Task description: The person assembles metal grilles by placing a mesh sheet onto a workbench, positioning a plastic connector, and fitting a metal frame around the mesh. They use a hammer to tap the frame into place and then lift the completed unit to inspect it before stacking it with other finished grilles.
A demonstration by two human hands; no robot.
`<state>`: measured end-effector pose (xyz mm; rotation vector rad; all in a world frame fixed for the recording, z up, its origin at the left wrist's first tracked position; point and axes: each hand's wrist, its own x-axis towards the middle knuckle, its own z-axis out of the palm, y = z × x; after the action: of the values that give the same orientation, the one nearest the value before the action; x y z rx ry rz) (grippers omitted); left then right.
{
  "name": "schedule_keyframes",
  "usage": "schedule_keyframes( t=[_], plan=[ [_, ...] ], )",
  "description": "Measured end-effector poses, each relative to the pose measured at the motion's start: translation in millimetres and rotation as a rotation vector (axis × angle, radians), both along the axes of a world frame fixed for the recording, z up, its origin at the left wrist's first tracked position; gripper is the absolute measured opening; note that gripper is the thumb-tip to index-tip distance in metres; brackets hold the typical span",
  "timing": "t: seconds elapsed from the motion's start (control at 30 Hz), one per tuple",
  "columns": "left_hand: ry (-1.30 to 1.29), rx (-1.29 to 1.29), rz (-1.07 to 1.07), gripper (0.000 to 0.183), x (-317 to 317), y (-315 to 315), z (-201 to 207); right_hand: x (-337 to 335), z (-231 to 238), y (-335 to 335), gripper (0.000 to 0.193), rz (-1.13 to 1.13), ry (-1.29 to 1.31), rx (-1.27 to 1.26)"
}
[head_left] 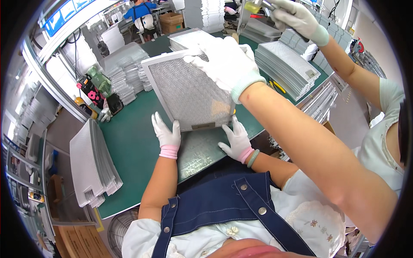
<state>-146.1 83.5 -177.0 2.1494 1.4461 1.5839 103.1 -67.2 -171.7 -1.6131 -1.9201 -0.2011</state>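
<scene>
A square metal mesh filter panel (193,88) with a pale frame stands tilted on the green table in front of me. My left hand (167,136), in a white glove with a pink cuff, is at its lower left corner, thumb against the frame and fingers stretched upward. By the lower right corner, my right hand (237,142) has its fingers spread, fingertips close to the frame. A co-worker's gloved hand (226,58) grips the panel's upper right edge. The co-worker's other gloved hand (297,19) holds up a hammer-like tool (253,7) with a yellowish head.
Mesh sheets (92,163) are stacked at the table's left edge, with more stacks (124,71) farther back. Filter panels (286,69) are piled on the right, beside yellow-handled pliers (278,86). The co-worker's forearm (314,146) crosses above my right arm. Bottles and pouches (97,88) stand at left.
</scene>
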Motion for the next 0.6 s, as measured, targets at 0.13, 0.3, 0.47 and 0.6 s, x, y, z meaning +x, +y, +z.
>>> schedule_keyframes(
  t=[0.13, 0.3, 0.47, 0.6],
  plan=[
    [-0.011, -0.027, -0.104, 0.081, 0.0, 3.6, -1.6, 0.9, -7.2, -1.2, 0.068, -0.001, 0.050, 0.096],
    [-0.015, -0.059, -0.220, 0.086, 0.2, 4.4, -4.1, 2.2, -8.2, -0.7, 0.064, 0.037, 0.073, 0.144],
    [-0.046, -0.129, -0.245, 0.088, 0.3, 4.3, -6.1, 2.8, -5.5, 1.6, 0.062, 0.083, 0.075, 0.129],
    [-0.052, -0.158, -0.251, 0.089, 0.9, 5.3, -8.1, 2.6, -3.9, 1.6, 0.059, 0.084, 0.070, 0.138]
  ],
)
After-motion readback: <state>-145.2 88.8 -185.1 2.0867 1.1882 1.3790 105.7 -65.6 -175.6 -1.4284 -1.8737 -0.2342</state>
